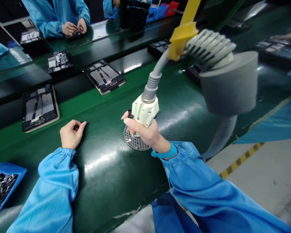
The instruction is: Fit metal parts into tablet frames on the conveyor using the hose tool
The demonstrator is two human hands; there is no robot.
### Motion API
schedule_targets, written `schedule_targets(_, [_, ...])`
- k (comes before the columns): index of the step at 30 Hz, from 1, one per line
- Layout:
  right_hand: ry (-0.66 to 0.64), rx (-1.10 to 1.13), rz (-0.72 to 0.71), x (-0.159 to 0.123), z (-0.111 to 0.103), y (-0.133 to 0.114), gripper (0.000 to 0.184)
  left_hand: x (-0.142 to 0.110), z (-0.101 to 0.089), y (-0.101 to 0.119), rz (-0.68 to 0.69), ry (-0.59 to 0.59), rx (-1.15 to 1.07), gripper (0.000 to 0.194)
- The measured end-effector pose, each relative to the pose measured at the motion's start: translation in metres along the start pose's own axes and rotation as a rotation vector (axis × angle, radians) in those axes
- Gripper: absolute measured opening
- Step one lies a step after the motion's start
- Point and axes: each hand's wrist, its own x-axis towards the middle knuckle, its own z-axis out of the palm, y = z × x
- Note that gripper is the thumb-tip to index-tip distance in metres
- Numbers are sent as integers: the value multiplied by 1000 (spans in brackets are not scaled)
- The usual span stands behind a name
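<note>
My right hand [145, 132] is wrapped round the cream body of a hanging power tool [145, 111], whose grey hose runs up to a yellow bracket [183, 38]. Under the hand a round perforated metal disc [135, 141] lies on the green belt [111, 161]. My left hand [71, 133] rests on the belt to the left, fingers curled in loosely, with nothing visible in it. Several opened tablet back covers lie beyond it; the nearest tablet back cover [40, 107] is at the far left and another tablet back cover [104, 76] is farther back.
A blue bin [7, 170] of small metal parts sits at the lower left. A large grey lamp head [229, 82] hangs at the right. Across the line a person in a blue coat [55, 14] handles a part. The floor with yellow-black tape [242, 158] is at right.
</note>
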Motion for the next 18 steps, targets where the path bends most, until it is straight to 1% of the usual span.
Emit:
schedule_targets(2, [7, 10, -19, 0, -1, -1, 31, -1, -1, -1, -4, 2, 10, 35])
schedule_targets(5, [44, 92, -52, -4, -3, -6, 41, 4, -2, 5, -30, -18, 40, 33])
schedule_targets(7, [53, 151, -79, -8, -6, -10, 46, 17, 2, 16, -64, -84, 105, 32])
schedule_targets(8, [51, 169, -90, -11, -8, -11, 47, 27, 7, 23, -87, -121, 143, 31])
schedule_targets(10, [9, 187, -102, -16, -12, -10, 48, 54, 22, 39, -144, -167, 200, 29])
schedule_targets(11, [-26, 193, -104, -18, -14, -8, 48, 72, 31, 47, -180, -171, 209, 30])
schedule_targets(12, [-57, 200, -106, -20, -16, -5, 48, 90, 40, 55, -220, -168, 208, 32])
schedule_targets(14, [-106, 210, -96, -21, -19, 1, 48, 127, 59, 69, -316, -171, 194, 46])
schedule_targets(16, [-118, 215, -77, -22, -21, 5, 48, 158, 74, 80, -413, -194, 174, 58])
schedule_targets(18, [-115, 218, -63, -24, -23, 8, 46, 180, 84, 86, -485, -217, 154, 57])
